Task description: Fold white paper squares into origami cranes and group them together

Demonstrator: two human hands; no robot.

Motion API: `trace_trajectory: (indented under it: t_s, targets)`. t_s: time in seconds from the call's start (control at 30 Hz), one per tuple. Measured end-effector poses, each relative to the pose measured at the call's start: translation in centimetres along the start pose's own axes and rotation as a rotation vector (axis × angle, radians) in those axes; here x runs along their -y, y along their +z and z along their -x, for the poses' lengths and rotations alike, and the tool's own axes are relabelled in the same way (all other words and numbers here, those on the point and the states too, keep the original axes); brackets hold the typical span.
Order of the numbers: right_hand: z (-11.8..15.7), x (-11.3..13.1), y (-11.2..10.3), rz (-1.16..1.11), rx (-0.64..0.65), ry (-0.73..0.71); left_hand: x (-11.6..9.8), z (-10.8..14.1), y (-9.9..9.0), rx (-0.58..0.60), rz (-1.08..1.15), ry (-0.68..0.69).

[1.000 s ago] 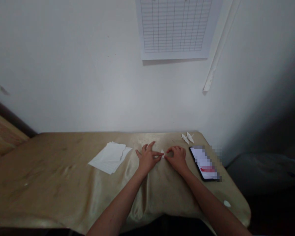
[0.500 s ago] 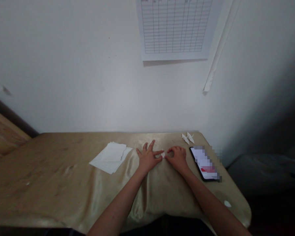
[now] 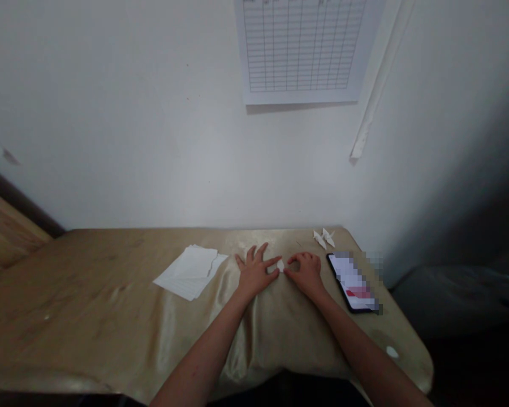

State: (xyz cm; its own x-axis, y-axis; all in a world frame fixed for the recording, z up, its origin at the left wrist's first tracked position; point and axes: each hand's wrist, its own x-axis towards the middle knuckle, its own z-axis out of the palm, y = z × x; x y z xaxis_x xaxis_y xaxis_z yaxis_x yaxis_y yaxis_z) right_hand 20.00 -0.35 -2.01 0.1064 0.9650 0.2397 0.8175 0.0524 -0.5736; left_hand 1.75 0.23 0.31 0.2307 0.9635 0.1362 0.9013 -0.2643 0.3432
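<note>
Head view: both hands meet mid-table on a small folded white paper piece (image 3: pixel 280 265), flat on the tan tablecloth (image 3: pixel 110 294). Left hand (image 3: pixel 254 272) lies spread, fingers fanned, index tip pressing the piece's left edge. Right hand (image 3: pixel 307 271) is curled narrow, thumb and forefinger pinching its right edge. Compared with a second ago the left fingers have splayed a bit wider and the piece shows slightly more between the fingertips; hands otherwise hold the same spot, so this looks like a crease being pressed, not a new fold. Stack of white sheets (image 3: pixel 190 271) sits left of the hands, two finished paper cranes (image 3: pixel 323 238) at the far right corner, a phone (image 3: pixel 353 281) just right of the right hand.
</note>
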Motion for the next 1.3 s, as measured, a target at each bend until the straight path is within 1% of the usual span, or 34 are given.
trace_trajectory:
  t_s: [0.13,0.2,0.5,0.7,1.0,1.3]
  targets:
    - [0.06,0.04,0.03,-0.012,0.002,0.011,0.03,-0.04,-0.16,-0.044,0.058,0.046]
    - [0.07,-0.01,0.08,-0.012,-0.006,0.009,-0.08,-0.06,-0.19,-0.048,0.085,0.060]
    - [0.05,-0.16,0.09,-0.023,-0.011,-0.006,-0.15,-0.24,-0.43,-0.015,0.130,-0.004]
    - [-0.08,-0.19,0.17,-0.014,-0.006,0.007,-0.09,-0.48,-0.91,0.059,0.105,-0.070]
    - [-0.16,-0.24,0.15,-0.025,0.013,0.013,-0.06,-0.38,-0.93,0.045,0.077,-0.075]
    - [-0.04,-0.23,0.24,-0.019,0.000,0.013,-0.06,-0.25,-0.32,0.012,0.022,-0.058]
